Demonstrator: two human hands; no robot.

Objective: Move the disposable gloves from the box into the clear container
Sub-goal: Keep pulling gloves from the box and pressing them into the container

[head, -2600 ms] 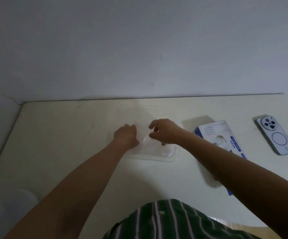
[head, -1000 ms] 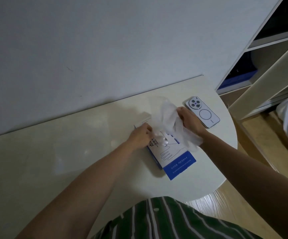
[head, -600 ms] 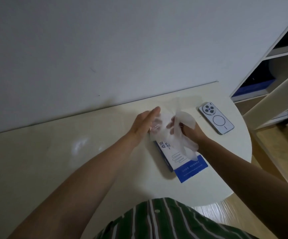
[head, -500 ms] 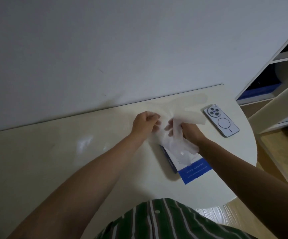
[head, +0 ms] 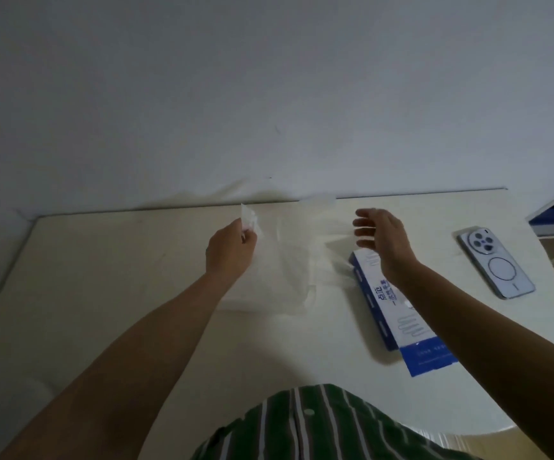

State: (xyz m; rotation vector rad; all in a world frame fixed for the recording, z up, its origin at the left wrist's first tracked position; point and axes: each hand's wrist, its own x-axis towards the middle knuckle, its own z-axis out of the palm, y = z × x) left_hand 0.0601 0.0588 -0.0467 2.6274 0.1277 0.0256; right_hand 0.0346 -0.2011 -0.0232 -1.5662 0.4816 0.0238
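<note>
While the left hand (head: 230, 252) pinches one corner of a translucent disposable glove (head: 288, 260) between thumb and curled fingers (head: 250, 239), the film drapes rightward and down toward the bench (head: 103, 277), its lower edge near the middle of the surface. Its right part stretches toward the right hand (head: 386, 242), whose fingers are spread wide and straight; whether they touch the film I cannot tell. That hand hovers over the far end of the blue-and-white glove box (head: 398, 320), which lies flat on the bench to the right. Farther right rests a smartphone (head: 496, 263), camera side up.
</note>
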